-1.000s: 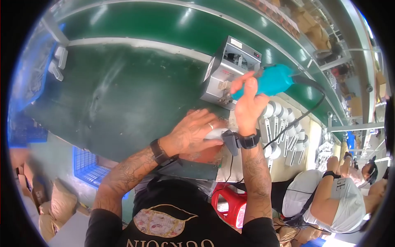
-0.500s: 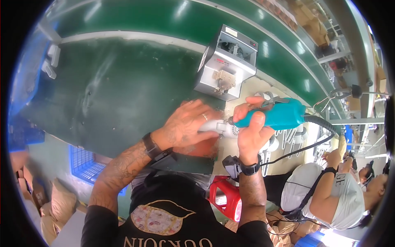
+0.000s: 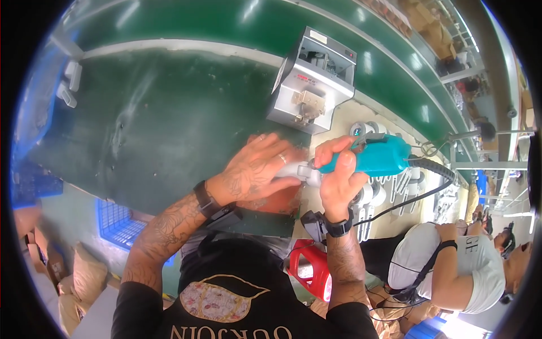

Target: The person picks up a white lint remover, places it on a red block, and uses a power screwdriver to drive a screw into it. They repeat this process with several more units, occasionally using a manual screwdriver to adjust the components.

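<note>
The white part [image 3: 309,175] is pinched between thumb and fingers of your left hand [image 3: 251,169], fingertips blurred; your right hand [image 3: 340,183] curls its fingers round the teal power tool [image 3: 381,158], nose at the part; the grey machine [image 3: 316,82] stands beyond, on the green worktop [image 3: 169,124].

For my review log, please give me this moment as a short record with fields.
Left hand: holds a white plastic part
Right hand: grips a teal electric screwdriver
Screwdriver tip: close to the white part; contact unclear
Beyond hands: grey screw feeder
Right of hands: rows of white long-armed pieces
Below bench: red plastic stool
</note>
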Demonstrator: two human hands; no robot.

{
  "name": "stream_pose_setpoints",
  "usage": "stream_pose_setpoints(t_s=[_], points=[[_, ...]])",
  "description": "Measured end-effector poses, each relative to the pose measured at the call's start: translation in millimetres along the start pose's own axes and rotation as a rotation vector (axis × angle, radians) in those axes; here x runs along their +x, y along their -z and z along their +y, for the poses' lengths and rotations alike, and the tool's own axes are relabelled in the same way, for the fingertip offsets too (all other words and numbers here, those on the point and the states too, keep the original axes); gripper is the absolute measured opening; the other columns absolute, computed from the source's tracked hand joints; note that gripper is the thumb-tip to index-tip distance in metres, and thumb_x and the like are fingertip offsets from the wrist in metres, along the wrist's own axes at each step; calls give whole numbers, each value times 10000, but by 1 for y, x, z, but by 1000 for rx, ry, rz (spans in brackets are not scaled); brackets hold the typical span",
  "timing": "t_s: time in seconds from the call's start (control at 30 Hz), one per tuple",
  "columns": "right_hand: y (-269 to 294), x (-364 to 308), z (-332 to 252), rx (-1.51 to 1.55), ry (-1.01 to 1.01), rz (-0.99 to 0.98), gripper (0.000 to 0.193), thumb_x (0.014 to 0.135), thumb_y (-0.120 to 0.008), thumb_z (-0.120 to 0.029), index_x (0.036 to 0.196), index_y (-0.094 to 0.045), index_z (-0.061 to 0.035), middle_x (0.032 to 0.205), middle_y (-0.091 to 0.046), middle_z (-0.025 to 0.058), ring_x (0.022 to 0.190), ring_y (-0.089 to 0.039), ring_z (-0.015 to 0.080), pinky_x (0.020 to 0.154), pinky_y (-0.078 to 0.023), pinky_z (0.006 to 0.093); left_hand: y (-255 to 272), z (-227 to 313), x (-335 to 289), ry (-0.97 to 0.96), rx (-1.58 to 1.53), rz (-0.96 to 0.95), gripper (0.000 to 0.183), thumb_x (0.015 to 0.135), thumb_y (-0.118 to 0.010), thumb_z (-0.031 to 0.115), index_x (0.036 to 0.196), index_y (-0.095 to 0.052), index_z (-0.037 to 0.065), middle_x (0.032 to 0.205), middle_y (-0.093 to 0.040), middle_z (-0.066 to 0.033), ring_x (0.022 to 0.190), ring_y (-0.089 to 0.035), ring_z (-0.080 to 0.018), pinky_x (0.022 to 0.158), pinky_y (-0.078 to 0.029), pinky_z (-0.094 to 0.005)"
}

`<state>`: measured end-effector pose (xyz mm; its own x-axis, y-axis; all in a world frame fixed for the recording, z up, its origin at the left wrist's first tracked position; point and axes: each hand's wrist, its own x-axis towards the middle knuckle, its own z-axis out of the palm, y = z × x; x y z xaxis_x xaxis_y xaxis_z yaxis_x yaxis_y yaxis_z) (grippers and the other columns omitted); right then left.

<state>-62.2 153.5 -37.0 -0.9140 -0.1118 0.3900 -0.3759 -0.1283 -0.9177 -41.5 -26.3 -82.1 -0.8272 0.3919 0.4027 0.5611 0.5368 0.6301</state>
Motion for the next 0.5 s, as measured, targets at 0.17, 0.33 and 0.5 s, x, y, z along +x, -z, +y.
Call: stream_pose_setpoints(t_s=[0.17,0.33,0.5], points=[[2,2,6,6,6,-21,379,1046,-562,-387,1025,-517,-11,775,-527,78,678,-521,185,641,-463,353,1,0,1,-2,28,-38,406,859,-756,380,1159,-651,128,1164,-627,-71,1072,-572,-298,909,-473,-446],[-3,9,0,-65,-69,37,390,1059,-531,-383,1050,-529,7,744,-546,71,666,-546,184,630,-464,336,0,-7,-1,-27,-12,-48,483,880,-707,399,1280,-613,145,1123,-607,-69,1066,-552,-294,915,-447,-469],[-19,41,-13,-106,30,102,399,1064,-519,-369,1105,-556,27,731,-565,63,658,-563,175,623,-471,311,2,-1,-4,-32,15,-31,469,876,-710,388,1267,-618,147,1097,-607,-64,1053,-556,-287,909,-453,-459]])
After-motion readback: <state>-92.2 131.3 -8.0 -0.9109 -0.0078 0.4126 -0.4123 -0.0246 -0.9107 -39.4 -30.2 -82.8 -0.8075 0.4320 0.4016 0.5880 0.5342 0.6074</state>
